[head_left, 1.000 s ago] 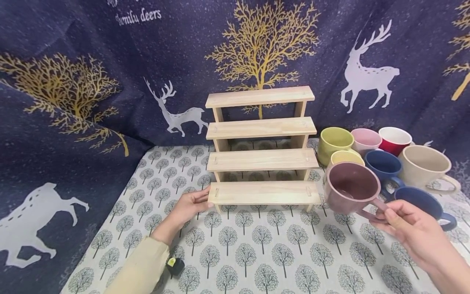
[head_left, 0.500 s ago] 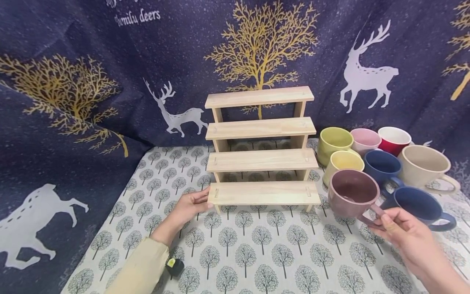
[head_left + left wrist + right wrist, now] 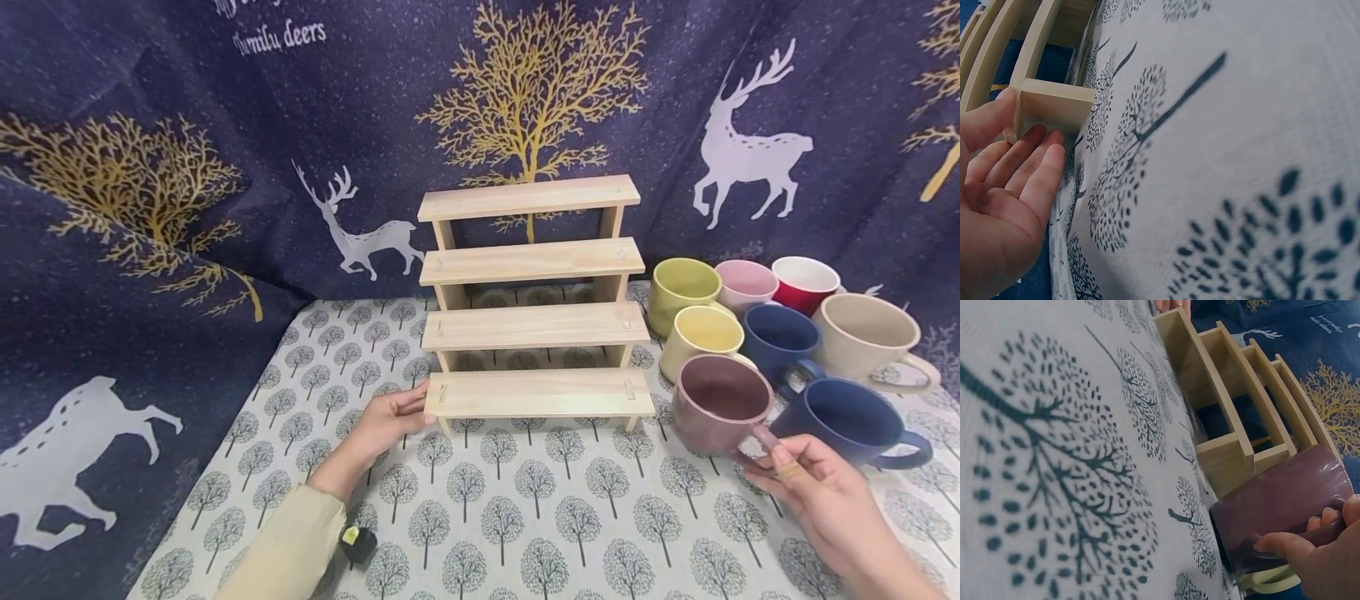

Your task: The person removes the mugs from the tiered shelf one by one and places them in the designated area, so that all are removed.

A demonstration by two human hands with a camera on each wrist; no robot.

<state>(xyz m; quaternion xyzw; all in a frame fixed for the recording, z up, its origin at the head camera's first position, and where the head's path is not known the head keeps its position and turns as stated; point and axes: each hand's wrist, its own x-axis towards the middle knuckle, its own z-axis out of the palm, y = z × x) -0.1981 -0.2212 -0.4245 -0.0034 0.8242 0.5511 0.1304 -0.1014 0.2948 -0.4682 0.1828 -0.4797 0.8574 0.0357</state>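
Observation:
My right hand (image 3: 828,500) pinches the handle of a mauve mug (image 3: 716,429), its mouth facing up. In the right wrist view, the base of the mug sits right at the cloth, thumb and fingers around the handle. A four-tier wooden step stand (image 3: 540,393) with bare shelves rises at the centre. At its front left corner, my left hand (image 3: 388,425) holds the end of the lowest shelf. The left wrist view has the thumb on the shelf's edge and the fingers curled beneath. Beside the mauve mug are a yellow mug (image 3: 678,354) and a blue mug (image 3: 847,429).
Several more mugs crowd the right: green (image 3: 675,312), pink (image 3: 748,287), red with white inside (image 3: 806,292), beige (image 3: 855,350) and another blue one (image 3: 772,354). A small black object (image 3: 358,546) lies by the left sleeve. A dark deer-print cloth (image 3: 225,67) hangs behind.
The mauve mug has come down and slightly toward me in my right hand, uncovering more of the yellow mug. The left hand stays at the stand's corner.

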